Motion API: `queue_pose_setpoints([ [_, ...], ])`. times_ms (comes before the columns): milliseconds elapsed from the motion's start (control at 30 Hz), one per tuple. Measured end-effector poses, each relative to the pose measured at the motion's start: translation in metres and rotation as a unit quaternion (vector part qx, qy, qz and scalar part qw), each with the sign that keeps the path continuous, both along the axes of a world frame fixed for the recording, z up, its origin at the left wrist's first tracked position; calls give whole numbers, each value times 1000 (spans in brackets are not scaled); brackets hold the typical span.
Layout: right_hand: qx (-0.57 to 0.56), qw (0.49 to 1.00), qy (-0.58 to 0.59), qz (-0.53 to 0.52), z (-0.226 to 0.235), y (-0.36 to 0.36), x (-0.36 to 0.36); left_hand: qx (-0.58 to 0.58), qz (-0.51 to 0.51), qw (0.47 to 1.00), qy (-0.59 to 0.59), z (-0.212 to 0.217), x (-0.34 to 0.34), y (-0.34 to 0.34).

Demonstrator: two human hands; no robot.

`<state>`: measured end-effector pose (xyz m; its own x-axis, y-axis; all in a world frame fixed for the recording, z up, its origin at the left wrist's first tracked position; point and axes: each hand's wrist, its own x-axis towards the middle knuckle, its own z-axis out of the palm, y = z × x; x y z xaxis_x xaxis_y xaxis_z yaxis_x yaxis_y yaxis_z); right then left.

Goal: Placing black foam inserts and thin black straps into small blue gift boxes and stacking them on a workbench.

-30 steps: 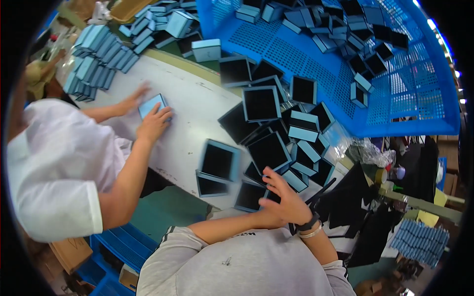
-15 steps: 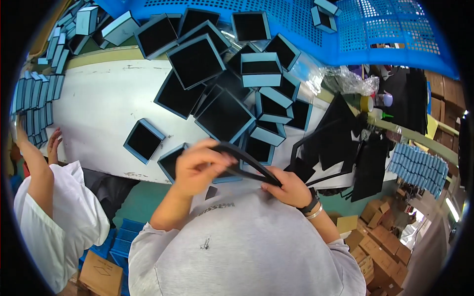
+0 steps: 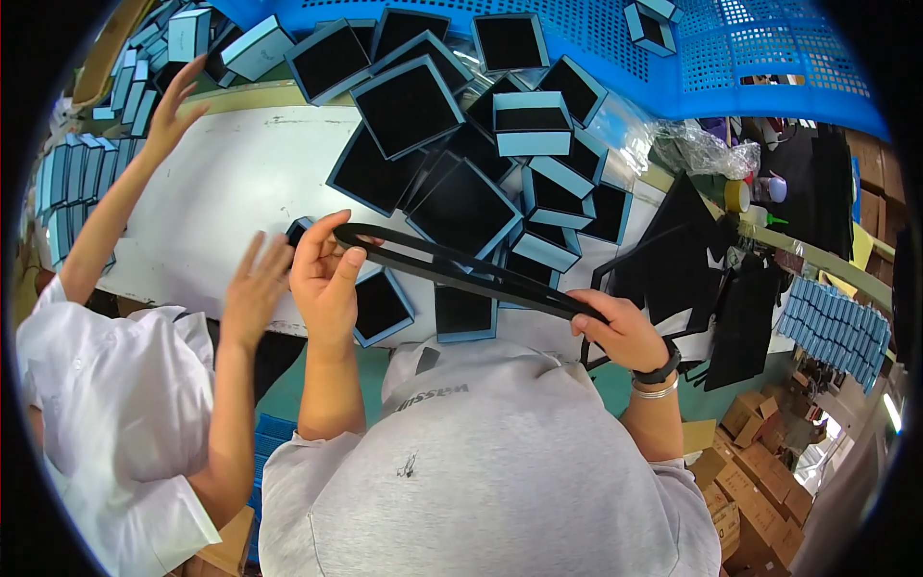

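A long, narrow black loop-shaped strip (image 3: 524, 290) is stretched between my two hands over the near edge of the table. My left hand (image 3: 325, 288) pinches its left end between thumb and fingers. At the lower right end, my right hand (image 3: 625, 332) grips the strip, thumb on top. Just beyond it lie shallow light-blue boxes with black insides, among them one open box (image 3: 466, 207) in a heap. Another box (image 3: 382, 308) sits below the strip, beside my left hand. Flat black cut pieces (image 3: 663, 274) lie beside my right hand.
At left a co-worker in white reaches over the table (image 3: 240, 144), one hand (image 3: 173, 115) raised, the other (image 3: 255, 288) close to my left hand. Stacked blue boxes (image 3: 82, 173) stand beyond. A blue perforated crate (image 3: 596, 48) lies at the back; cartons (image 3: 755, 462) fill the lower right.
My hands have spread apart, drawing the strip out longer; my left hand moved up and left. The co-worker has leaned in, both arms reaching rightward. The whole view has shifted slightly.
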<state>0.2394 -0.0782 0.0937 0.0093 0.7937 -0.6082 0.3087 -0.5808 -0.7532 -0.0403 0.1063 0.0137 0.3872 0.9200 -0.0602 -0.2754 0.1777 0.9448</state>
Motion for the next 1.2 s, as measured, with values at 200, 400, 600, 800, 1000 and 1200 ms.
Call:
queue_pose_setpoints([
  [200, -13, 994, 21, 107, 11, 27, 8, -46, 82, 994, 56, 23, -46, 7],
  [400, 46, 999, -2, 21, 20, -4, 30, 1, 135, 990, 51, 18, -18, 12],
  [600, 159, 921, 29, -355, -5, -45, 74, 167, -4, 982, 86, 32, 4, -3],
  [800, 375, 860, -44, -343, 31, -59, 124, -15, -397, 916, 50, 65, 33, -41],
  [1000, 207, 909, -86, -350, -29, -27, 103, -269, -405, 799, -353, 73, 83, -79],
  [1200, 141, 982, -60, 112, 3, -22, -19, 9, -63, 993, -103, 66, 105, -43],
])
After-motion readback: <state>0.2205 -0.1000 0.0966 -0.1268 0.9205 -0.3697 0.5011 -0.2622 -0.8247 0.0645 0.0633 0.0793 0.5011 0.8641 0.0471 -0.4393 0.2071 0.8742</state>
